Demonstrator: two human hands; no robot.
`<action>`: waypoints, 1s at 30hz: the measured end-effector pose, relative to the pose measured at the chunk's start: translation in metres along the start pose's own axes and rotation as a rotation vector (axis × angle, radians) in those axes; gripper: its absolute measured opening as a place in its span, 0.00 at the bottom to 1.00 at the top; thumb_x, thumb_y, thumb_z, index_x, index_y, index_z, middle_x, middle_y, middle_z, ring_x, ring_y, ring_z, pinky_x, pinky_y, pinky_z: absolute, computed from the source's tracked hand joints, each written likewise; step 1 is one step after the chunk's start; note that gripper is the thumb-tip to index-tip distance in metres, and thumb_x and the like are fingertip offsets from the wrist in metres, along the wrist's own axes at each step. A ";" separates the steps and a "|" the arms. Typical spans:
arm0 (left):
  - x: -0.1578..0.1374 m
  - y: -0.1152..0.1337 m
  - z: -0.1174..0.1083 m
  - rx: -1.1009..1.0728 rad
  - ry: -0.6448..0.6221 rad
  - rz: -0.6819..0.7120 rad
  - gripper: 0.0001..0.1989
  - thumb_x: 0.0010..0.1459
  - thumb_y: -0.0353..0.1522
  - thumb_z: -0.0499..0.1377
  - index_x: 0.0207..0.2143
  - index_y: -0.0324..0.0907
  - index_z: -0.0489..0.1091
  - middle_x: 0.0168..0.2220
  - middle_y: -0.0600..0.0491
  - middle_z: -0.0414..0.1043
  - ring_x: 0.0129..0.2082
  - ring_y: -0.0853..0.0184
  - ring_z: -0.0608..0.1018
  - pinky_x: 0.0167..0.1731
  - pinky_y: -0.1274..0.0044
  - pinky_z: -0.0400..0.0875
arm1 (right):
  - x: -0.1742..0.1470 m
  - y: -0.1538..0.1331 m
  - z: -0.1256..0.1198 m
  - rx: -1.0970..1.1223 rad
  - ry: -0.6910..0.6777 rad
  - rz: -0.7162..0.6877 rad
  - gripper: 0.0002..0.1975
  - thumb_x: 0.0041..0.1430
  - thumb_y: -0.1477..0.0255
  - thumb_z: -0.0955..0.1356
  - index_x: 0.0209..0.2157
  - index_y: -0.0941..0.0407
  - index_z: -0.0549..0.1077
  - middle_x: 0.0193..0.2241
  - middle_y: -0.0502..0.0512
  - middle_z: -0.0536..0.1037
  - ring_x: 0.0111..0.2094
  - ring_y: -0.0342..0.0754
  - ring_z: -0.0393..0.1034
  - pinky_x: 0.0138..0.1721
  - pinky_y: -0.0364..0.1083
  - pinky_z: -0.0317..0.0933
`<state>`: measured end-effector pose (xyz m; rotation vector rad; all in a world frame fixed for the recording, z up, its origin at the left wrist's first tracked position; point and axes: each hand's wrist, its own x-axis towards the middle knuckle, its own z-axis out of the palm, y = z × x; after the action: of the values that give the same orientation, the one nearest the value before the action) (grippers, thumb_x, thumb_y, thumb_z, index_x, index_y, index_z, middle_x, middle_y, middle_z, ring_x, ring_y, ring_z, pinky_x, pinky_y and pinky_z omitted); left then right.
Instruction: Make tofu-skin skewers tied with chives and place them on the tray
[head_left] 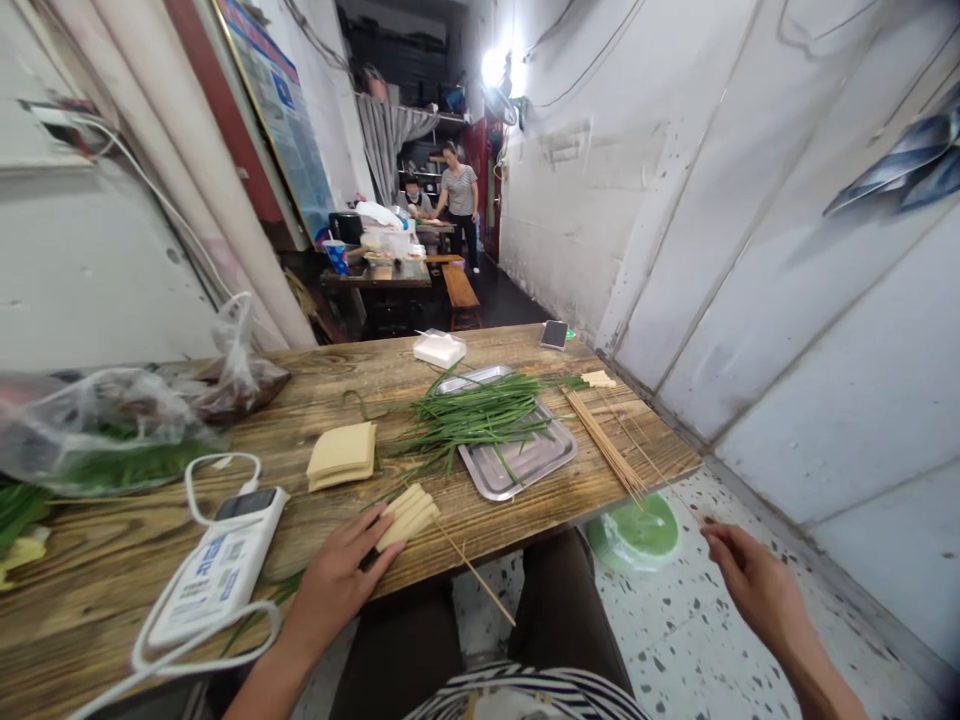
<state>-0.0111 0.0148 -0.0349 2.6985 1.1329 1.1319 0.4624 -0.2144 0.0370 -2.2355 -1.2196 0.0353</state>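
Observation:
My left hand (345,560) grips a row of pale yellow tofu-skin rolls (409,515) at the table's front edge, thumb on the near side and fingers on the far side. One bamboo skewer (480,577) sticks out of these rolls toward my lap. Off the table's right edge, my right hand (742,565) pinches the end of another thin skewer (660,472), which slants back over the table. Loose skewers (604,445) lie in a bundle at the right. Green chives (480,410) are heaped across a metal tray (517,470). Square tofu-skin sheets (341,455) are stacked left of them.
Finished-looking rolls (598,379) and a phone (554,335) lie at the table's far right, a white box (439,348) at the back. A power strip (217,565) and plastic bags (112,430) occupy the left. A green bucket (637,530) stands below. Two people are in the background.

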 end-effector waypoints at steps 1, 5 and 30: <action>0.002 0.003 -0.003 0.014 0.005 0.007 0.19 0.59 0.43 0.57 0.49 0.43 0.71 0.49 0.46 0.73 0.47 0.58 0.77 0.48 0.65 0.73 | -0.006 -0.012 0.002 0.061 -0.005 -0.024 0.15 0.56 0.59 0.61 0.35 0.53 0.73 0.26 0.53 0.79 0.26 0.50 0.73 0.27 0.45 0.66; 0.008 0.036 -0.022 0.051 0.025 -0.018 0.23 0.56 0.42 0.61 0.52 0.43 0.68 0.54 0.43 0.69 0.52 0.54 0.73 0.51 0.60 0.69 | -0.020 -0.072 0.026 0.236 -0.042 -0.289 0.12 0.60 0.61 0.63 0.36 0.53 0.74 0.26 0.52 0.79 0.27 0.47 0.74 0.29 0.42 0.67; 0.023 0.061 -0.041 -0.220 0.057 -0.250 0.18 0.56 0.36 0.63 0.49 0.43 0.71 0.53 0.47 0.71 0.56 0.58 0.70 0.58 0.62 0.63 | -0.077 -0.175 0.124 0.344 -0.319 -0.947 0.20 0.64 0.78 0.57 0.54 0.60 0.67 0.31 0.57 0.80 0.26 0.42 0.75 0.29 0.38 0.67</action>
<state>0.0126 -0.0267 0.0257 2.3010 1.2301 1.2181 0.2481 -0.1428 0.0035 -1.2249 -2.1403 0.2146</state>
